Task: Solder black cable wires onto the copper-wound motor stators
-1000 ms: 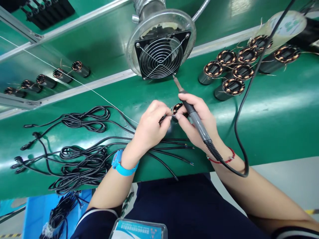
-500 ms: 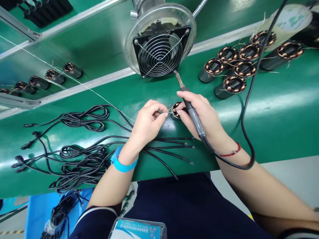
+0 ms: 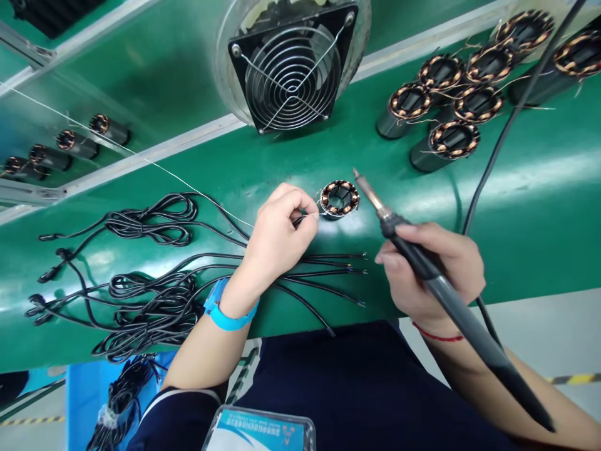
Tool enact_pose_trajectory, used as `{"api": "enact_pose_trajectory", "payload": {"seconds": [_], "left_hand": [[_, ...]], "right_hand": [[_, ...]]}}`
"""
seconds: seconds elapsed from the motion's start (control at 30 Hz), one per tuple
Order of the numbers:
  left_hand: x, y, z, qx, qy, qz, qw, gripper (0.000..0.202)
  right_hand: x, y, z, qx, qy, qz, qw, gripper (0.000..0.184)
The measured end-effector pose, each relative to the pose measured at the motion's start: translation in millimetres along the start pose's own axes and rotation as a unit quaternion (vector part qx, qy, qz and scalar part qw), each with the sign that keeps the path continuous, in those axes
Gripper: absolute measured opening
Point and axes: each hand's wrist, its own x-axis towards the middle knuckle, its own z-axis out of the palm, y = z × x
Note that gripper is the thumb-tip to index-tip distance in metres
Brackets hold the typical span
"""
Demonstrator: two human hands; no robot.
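My left hand [image 3: 286, 225] is closed in a pinch beside a stator [image 3: 340, 199], a short ring with copper windings that stands on the green bench. Between its fingertips are the thin end of solder wire [image 3: 197, 190] and what looks like the dark end of a cable; the fingers partly hide both. Fine leads reach from the fingertips to the stator's left rim. My right hand [image 3: 453, 266] grips a soldering iron [image 3: 417, 257] by its handle. The iron's tip points up and left, just right of the stator and apart from it.
Several coiled black cables [image 3: 150, 288] lie at the left, their stripped ends under my left wrist. A fan with a wire guard [image 3: 292, 84] stands at the back. More wound stators [image 3: 444, 147] stand at the back right. The iron's cord [image 3: 488, 163] hangs at the right.
My right hand has moved right and down, away from the stator, and the iron has swung with its tip now near the ring. My left hand stays almost in place. The view has shifted slightly.
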Motion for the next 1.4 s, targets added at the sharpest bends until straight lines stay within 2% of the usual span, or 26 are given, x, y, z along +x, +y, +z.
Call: {"api": "enact_pose_trajectory", "payload": {"seconds": [0.07,0.2,0.53,0.83,1.07,1.23,1.4], "left_hand": [[0,0,1.1,0.008,0.005,0.006,1.0,0.019],[-1,1,1.9,0.019,0.014,0.015,1.0,0.019],[-1,0,3.0,0.035,0.03,0.042,0.998,0.02],[-1,-2,3.5,0.038,0.037,0.055,0.997,0.02],[-2,-2,3.6,0.044,0.037,0.064,0.996,0.02],[-2,-2,3.8,0.06,0.037,0.075,0.995,0.02],[-2,-2,3.7,0.07,0.037,0.079,0.994,0.019]], "right_hand": [[-4,0,-2,0.024,-0.001,-0.016,1.0,0.033],[-4,-3,-5,0.048,-0.051,-0.024,0.997,0.026],[-4,-2,-1,0.058,-0.07,-0.023,0.996,0.022],[-8,-2,-4,0.061,-0.059,-0.004,0.996,0.022],[-6,-3,-4,0.051,-0.077,0.001,0.996,0.022],[-10,0,-3,0.064,-0.06,-0.003,0.996,0.026],[-15,2,-4,0.069,-0.039,0.019,0.997,0.029]]}}
